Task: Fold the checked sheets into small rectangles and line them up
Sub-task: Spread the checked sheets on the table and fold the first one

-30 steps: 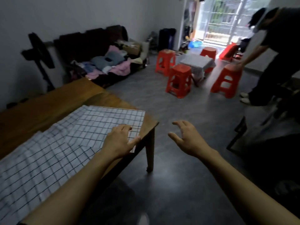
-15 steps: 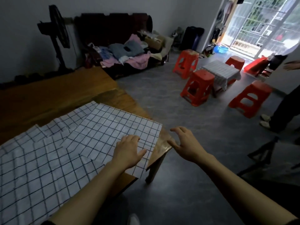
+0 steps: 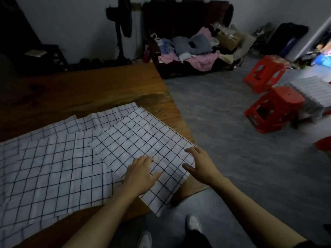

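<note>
Both hands (image 3: pixel 141 173) (image 3: pixel 199 162) flat, holding nothing, on sheet (image 3: pixel 143 145) overhanging table (image 3: pixel 107 92) edge

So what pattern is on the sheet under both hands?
White with a thin dark grid check, on the top sheet; the head view shows it.

checked sheets: 3 visible, overlapping — top (image 3: pixel 143 140), left (image 3: pixel 53 167), rear (image 3: pixel 107 117) | hands: 2 — left hand (image 3: pixel 141 174), right hand (image 3: pixel 200 163) | wooden table (image 3: pixel 80 90): 1 | red stools: 2 whole — (image 3: pixel 265 74), (image 3: pixel 274 111) | standing fan (image 3: pixel 120 24): 1 | white shoes: 2 — (image 3: pixel 194 223), (image 3: pixel 144 239)
</note>
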{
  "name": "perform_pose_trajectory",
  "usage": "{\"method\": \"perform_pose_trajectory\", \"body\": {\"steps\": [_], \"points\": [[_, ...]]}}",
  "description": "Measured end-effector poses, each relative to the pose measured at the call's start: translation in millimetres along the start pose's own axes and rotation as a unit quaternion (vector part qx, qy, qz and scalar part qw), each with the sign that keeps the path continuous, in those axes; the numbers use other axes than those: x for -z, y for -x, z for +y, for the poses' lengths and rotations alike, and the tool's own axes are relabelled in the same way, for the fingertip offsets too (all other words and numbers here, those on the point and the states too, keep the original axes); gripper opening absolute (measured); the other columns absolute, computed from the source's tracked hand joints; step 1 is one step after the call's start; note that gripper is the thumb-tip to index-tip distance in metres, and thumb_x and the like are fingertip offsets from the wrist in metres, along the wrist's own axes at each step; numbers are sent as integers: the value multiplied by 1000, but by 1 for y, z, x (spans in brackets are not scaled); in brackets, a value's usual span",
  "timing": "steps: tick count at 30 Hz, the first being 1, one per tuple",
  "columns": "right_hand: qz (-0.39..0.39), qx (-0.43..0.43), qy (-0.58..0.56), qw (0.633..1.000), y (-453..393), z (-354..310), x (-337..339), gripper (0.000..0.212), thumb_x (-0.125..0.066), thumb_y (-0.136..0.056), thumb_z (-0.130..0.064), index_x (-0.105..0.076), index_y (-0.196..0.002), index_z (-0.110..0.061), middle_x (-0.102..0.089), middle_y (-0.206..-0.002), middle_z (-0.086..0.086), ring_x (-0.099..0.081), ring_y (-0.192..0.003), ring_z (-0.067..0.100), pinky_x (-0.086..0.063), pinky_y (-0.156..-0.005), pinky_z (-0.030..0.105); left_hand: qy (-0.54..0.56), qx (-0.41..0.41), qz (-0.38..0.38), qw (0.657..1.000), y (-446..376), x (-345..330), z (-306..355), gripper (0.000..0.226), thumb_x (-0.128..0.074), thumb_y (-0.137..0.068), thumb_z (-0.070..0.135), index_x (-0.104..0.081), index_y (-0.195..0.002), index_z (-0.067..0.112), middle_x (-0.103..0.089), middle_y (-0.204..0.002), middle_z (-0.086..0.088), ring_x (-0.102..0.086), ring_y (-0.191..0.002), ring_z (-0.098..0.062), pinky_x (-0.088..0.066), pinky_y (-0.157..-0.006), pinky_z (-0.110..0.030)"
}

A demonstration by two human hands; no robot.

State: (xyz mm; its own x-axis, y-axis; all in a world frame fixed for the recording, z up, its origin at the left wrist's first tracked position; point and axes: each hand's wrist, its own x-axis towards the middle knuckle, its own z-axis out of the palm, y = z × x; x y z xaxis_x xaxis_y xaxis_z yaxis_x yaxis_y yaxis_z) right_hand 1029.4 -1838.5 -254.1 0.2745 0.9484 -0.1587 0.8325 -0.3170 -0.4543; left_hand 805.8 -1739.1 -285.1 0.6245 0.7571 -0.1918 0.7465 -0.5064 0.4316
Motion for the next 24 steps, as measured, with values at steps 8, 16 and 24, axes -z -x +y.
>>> {"method": "perform_pose_trajectory", "body": {"steps": [8,16,24], "points": [[-77,102,-3,992,-49,53,1,55,-64,-89,-40,-48,-138,-20,-48,-140,2,-43,-130,22,-37,-109,39,81,175,62,979,-5,-18,42,53,-55,-89,54,-46,-133,26,-48,-135,6,-41,-122,-14,-42,-99,-34],[-174,159,-2,972,-48,70,-19,52,-63,-88,-33,-49,-136,-22,-45,-143,2,-40,-132,23,-39,-109,37,69,254,70,962,30,-53,74,56,-57,-91,51,-43,-138,23,-44,-140,6,-38,-128,-14,-38,-105,-32],[-164,218,68,960,-43,63,-36,50,-61,-90,-37,-47,-136,-22,-44,-144,3,-38,-132,22,-37,-107,32,62,254,62,963,48,-78,77,55,-62,-87,49,-43,-134,27,-45,-136,8,-38,-126,-13,-39,-102,-30]]}}
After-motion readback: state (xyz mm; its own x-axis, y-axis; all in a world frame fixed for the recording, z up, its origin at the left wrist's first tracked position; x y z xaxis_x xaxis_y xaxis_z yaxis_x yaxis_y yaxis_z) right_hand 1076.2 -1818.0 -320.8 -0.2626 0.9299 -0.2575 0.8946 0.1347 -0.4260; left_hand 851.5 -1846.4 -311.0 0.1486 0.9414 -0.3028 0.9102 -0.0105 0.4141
